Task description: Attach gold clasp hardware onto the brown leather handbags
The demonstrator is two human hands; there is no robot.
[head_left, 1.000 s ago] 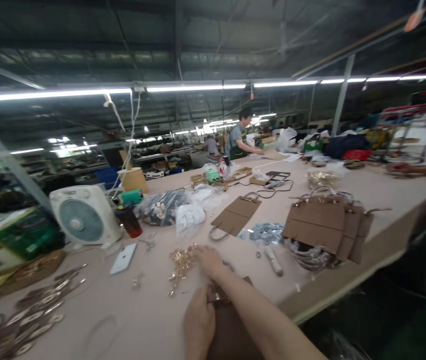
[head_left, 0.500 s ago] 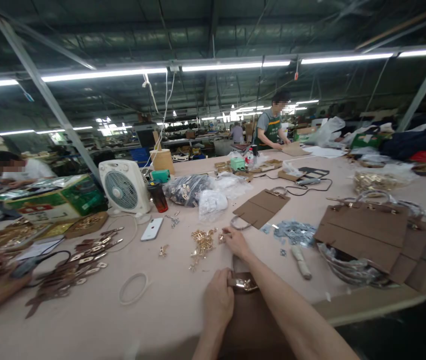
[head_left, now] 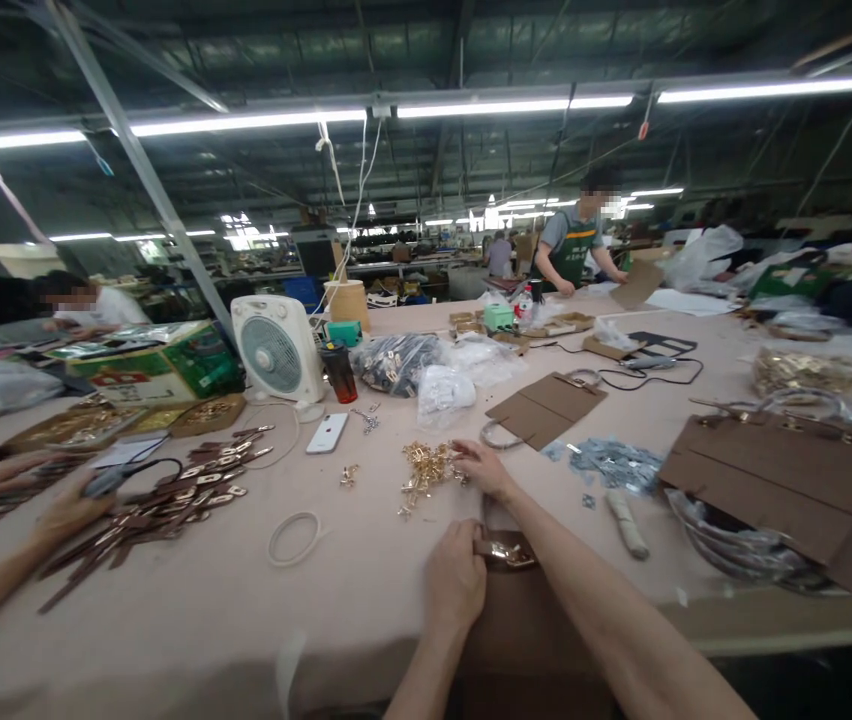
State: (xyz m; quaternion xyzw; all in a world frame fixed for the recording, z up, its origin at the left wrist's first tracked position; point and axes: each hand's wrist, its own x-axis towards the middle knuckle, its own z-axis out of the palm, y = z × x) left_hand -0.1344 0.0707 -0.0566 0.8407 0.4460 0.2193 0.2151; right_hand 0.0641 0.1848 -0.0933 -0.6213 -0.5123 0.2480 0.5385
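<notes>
My left hand [head_left: 457,580] is closed round the end of a brown strap [head_left: 486,547] that carries a shiny metal buckle [head_left: 510,551]. Under the strap a brown bag panel [head_left: 520,625] lies at the table's front edge, partly behind my forearms. Farther forward, my right hand [head_left: 484,468] reaches to the right side of a pile of small gold fittings [head_left: 424,468]. Its fingers are bent and apart, with the tips touching the pieces at the pile's edge. A flat brown bag piece with a handle [head_left: 546,408] lies beyond that hand.
Grey metal plates [head_left: 613,465] and a wrapped roll [head_left: 627,525] lie to the right, before stacked brown bags [head_left: 771,470]. On the left are a tape ring [head_left: 295,538], a phone [head_left: 326,433], a fan [head_left: 278,350] and brown straps [head_left: 171,500] beside a co-worker's hands [head_left: 70,510].
The view has turned a little left, so everything sits farther right. My right hand's fingers have spread somewhat at the gold fittings. A co-worker across the table has lifted a brown sheet.
</notes>
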